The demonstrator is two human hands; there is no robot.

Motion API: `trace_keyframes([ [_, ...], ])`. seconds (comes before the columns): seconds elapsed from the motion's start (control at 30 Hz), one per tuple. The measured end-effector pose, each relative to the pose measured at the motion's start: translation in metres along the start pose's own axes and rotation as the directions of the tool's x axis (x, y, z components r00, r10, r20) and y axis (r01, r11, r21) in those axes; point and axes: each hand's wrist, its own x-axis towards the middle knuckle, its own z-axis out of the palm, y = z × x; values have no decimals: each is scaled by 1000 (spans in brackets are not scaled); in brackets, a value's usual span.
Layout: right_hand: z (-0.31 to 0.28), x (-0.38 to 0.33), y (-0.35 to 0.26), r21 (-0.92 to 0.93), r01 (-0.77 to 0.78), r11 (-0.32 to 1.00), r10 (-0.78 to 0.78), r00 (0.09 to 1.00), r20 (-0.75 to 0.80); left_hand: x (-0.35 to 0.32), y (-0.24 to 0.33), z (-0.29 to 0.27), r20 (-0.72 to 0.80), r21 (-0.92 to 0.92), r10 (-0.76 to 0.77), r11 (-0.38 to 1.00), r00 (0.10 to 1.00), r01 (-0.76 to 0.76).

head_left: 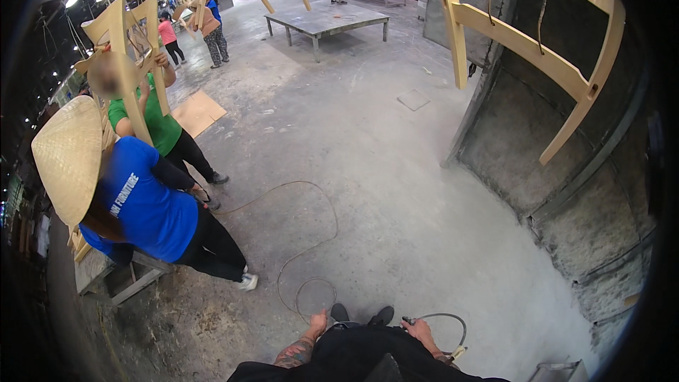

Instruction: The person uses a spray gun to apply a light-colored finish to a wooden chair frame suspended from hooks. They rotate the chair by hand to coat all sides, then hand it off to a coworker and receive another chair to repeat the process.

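Looping right of both hands (422, 331), dark hose (465, 330)

I saw passing room over the concrete floor (403, 198) between the blue-shirted worker (152, 191) and the hanging wooden chair frame (511, 35); a looped hose (335, 219) obstructed its left side.

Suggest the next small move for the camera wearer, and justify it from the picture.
Probably lift the right hand toward the hanging wooden frame: the hand appears to hold a dark hosed tool down low, while the frame hangs ahead, to the right.
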Motion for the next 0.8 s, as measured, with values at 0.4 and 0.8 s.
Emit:
trace_keyframes([
  [0.4,10,19,-7,4,2,1000,-2,1000,3,14,-1,-9,-30,64,56,996,998,-54],
  [0.8,0,5,-34,-2,-39,999,39,999,17,30,-9,-15,16,159,138,977,990,-139],
])
